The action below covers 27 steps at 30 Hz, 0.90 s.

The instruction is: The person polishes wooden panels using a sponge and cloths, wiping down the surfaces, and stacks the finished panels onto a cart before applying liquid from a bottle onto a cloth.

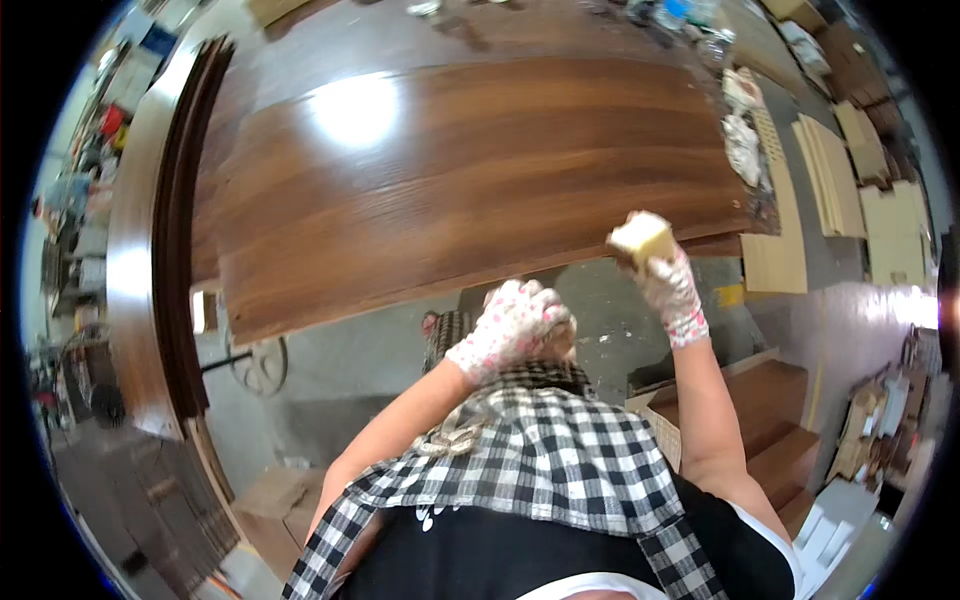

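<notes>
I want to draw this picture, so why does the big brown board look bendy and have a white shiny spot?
In the head view, the fisheye lens bends straight edges, so the brown board curves near the rim; the white spot is glare from a light on its glossy surface; black corners frame the round picture; the right hand with its yellow sponge looks sharp.

Big panel (480, 180): dark brown wood, visible grain, glossy lacquer with a strong light glare near its far left corner. Near edge looks smooth. Right hand (668, 285) in a knit cloth glove, white with pink spots, gripping a pale yellow foam-like block (641, 238) (matt, porous-looking) at the panel's near right edge. Left hand (510, 328) same cloth glove. Apron (540, 470): checked woven cloth, black and white. Floor (610, 310): grey concrete, rough, paint-spattered.
</notes>
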Motion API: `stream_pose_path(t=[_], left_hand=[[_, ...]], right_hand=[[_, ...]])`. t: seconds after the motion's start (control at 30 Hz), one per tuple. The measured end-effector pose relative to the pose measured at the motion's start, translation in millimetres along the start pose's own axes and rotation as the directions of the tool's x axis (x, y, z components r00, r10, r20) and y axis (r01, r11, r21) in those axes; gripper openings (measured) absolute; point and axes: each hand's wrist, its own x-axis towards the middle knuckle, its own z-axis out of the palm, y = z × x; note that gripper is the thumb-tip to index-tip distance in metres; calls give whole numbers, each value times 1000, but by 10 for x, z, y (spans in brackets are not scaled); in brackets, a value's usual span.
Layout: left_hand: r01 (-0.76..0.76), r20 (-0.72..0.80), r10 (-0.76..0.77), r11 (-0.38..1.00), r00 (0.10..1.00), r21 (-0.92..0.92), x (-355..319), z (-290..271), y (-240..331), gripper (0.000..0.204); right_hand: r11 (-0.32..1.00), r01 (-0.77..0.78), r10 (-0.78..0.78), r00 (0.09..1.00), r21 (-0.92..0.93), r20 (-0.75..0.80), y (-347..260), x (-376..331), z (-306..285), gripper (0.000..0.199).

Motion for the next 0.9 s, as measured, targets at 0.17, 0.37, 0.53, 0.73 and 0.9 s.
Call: stream_pose_path(t=[0.17,0.37,0.53,0.73,0.9], left_hand=[[394,-528,-490,872,694,-291,-600,-246,-341,12],[717,-476,-860,449,184,-534,-2016,-1420,-1769,32],[971,-388,-921,129,43,-199,-2766,-1509,-2300,49],[760,-286,-767,369,574,535,-3009,-1425,-2470,42],[893,-358,-836,450,417,-12,-2670,-1308,-1605,55]], right_hand=[[994,-77,86,989,80,-123,300,-721,-462,64],[976,-166,166,986,138,16,594,-606,-165,71],[970,-204,185,972,132,146,764,-374,-161,65],[966,-248,230,955,78,185,595,-251,-83,62],[974,-215,197,957,64,212,583,-246,-93,65]])
